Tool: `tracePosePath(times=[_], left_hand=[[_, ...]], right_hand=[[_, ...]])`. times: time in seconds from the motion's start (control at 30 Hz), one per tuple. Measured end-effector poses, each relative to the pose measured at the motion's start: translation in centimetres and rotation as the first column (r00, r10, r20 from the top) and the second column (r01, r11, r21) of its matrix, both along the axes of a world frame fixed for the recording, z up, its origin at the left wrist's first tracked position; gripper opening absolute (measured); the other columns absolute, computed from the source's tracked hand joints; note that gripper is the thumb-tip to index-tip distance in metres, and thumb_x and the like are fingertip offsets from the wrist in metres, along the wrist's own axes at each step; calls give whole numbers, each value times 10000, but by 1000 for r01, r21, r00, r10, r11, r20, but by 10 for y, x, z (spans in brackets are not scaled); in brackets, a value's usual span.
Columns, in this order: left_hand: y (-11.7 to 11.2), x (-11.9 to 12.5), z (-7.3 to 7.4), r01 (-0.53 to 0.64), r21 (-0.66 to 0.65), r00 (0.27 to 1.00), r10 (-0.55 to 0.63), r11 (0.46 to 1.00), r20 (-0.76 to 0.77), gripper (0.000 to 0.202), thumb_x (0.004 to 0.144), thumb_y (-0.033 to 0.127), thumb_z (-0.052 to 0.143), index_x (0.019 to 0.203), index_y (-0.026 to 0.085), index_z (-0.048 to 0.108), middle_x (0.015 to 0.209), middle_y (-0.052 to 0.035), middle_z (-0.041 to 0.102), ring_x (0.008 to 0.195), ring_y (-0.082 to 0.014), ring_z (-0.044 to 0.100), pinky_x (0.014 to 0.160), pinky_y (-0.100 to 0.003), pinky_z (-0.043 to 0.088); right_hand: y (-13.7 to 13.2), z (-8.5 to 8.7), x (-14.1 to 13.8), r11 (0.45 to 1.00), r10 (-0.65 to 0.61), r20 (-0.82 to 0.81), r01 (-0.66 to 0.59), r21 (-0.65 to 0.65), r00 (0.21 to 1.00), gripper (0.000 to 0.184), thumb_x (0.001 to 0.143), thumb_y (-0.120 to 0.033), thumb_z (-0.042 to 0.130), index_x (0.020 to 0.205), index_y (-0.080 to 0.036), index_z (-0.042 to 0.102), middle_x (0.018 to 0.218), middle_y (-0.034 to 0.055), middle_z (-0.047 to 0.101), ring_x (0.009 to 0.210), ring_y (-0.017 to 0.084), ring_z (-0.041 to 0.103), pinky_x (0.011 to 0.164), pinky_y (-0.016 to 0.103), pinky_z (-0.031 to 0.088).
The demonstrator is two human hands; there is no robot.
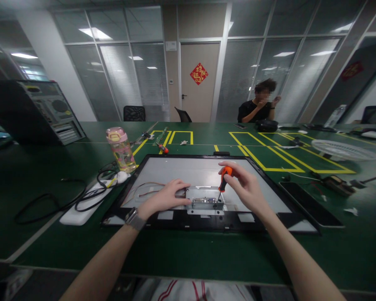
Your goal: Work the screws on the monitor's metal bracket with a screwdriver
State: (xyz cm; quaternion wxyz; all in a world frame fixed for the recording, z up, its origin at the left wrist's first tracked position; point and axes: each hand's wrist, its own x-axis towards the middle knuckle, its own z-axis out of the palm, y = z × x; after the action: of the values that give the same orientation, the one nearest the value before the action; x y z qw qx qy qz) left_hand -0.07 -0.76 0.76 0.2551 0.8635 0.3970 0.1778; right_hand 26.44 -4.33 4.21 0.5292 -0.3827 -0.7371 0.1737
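Note:
An orange-and-black screwdriver (225, 179) stands nearly upright in my right hand (247, 187), its handle between thumb and fingers. Its shaft points down at the right end of a metal bracket (221, 207) with connector ports along it. My left hand (167, 195) lies at the bracket's left end, thumb and fingers spread, touching the metal near its edge. The bracket sits on the pale back of a black-framed display panel (238, 167), which lies flat before me. Thin wires (144, 184) run across the panel's left part. Any screw under the tip is too small to make out.
Left of the panel are a pink-lidded bottle (121, 150), a white power strip (81, 213) with black cable, and a computer case (54, 113). A second screwdriver (163, 148) lies beyond. A dark flat slab (311, 205) is at right. A person (257, 106) sits across the table.

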Motion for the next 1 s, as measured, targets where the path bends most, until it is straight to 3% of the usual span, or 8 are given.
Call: tracePosePath(times=[0.13, 0.3, 0.4, 0.5, 0.63, 0.8, 1.0], left_hand=[[1, -1, -3, 1, -5, 1000, -1, 1000, -1, 570, 803, 496, 614, 1304, 255, 489, 1157, -58, 505, 1088, -226, 506, 961, -308, 380], [0, 0, -3, -3, 3, 1000, 3, 1000, 2, 551, 799, 467, 628, 1284, 233, 509, 1130, -57, 510, 1071, -222, 512, 958, -305, 380], [0, 0, -1, 1, 3, 1000, -1, 1000, 3, 547, 803, 461, 625, 1286, 233, 508, 1118, -53, 511, 1065, -219, 515, 955, -299, 379], [0, 0, -1, 4, 4, 1000, -4, 1000, 2, 549, 804, 472, 620, 1290, 246, 503, 1124, -51, 515, 1063, -218, 517, 955, -299, 379], [0, 0, -2, -2, 8, 1000, 2, 1000, -1, 547, 802, 471, 624, 1286, 245, 504, 1153, -58, 512, 1087, -223, 507, 963, -302, 376], [1, -1, -3, -1, 2, 1000, 1, 1000, 0, 550, 801, 474, 623, 1287, 246, 502, 1156, -61, 511, 1091, -227, 503, 965, -311, 377], [0, -1, -2, 6, 1, 1000, -6, 1000, -1, 561, 810, 488, 608, 1306, 258, 485, 1151, -55, 506, 1082, -225, 508, 964, -317, 380]], right_hand=[[0, 0, 0, 998, -56, -1, 56, 36, 998, 272, 814, -290, 621, 1080, -233, 623, 835, 28, 601, 739, 173, 579, 703, 325, 489], [-2, 2, 1, 1000, 12, -29, -11, 17, 1000, 280, 859, -228, 484, 1123, -209, 578, 810, 29, 606, 670, 157, 562, 625, 302, 474], [-3, 3, 1, 997, -45, 47, 42, 62, 998, 235, 854, -247, 500, 1065, -209, 597, 774, 21, 585, 660, 160, 546, 635, 308, 463], [-4, 4, -1, 995, -79, 111, 70, 77, 991, 303, 835, -279, 568, 1132, -219, 580, 769, 12, 568, 660, 158, 535, 646, 305, 464], [-5, 5, -3, 999, 37, 21, -37, -11, 999, 421, 846, -264, 566, 1255, -234, 469, 804, 12, 589, 707, 161, 570, 686, 312, 493], [-3, 3, 2, 996, 83, 34, -83, -26, 996, 243, 884, -269, 510, 1120, -223, 549, 909, 48, 626, 790, 175, 594, 744, 331, 499], [-3, 4, 1, 999, 19, 91, -22, 26, 996, 318, 846, -275, 578, 1160, -222, 566, 836, 33, 616, 722, 172, 582, 705, 334, 503]])
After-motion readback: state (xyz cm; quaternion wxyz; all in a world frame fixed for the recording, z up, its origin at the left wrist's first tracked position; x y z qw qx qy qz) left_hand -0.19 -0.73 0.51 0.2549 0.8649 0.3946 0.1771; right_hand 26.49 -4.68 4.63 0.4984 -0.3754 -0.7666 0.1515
